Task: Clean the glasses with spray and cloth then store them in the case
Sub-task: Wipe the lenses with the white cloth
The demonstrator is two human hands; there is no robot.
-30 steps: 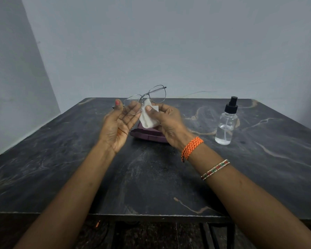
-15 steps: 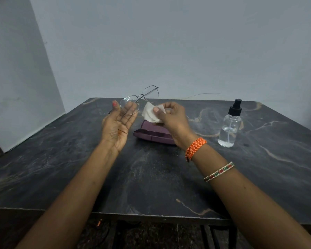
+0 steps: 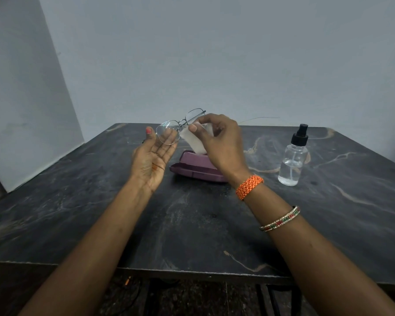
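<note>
Thin metal-framed glasses (image 3: 169, 131) are raised above the table's middle, held at their left lens by my left hand (image 3: 152, 158), palm up. My right hand (image 3: 217, 142) pinches a small white cloth (image 3: 193, 141) just right of that lens, close to the bridge; the cloth hangs down from the fingers. The right lens pokes up behind my right hand. Below both hands lies a purple glasses case (image 3: 192, 168), partly hidden by my right wrist. A clear spray bottle (image 3: 293, 158) with a black nozzle stands upright to the right.
The dark marble table (image 3: 192, 224) meets pale walls behind and to the left. A thin wire (image 3: 258, 119) lies along the table's far edge. Below the front edge are the floor and dark table legs.
My right hand has lifted the cloth up and toward the bridge of the glasses. The glasses have tilted, their right lens now partly behind my right hand. The camera view has shifted slightly.
</note>
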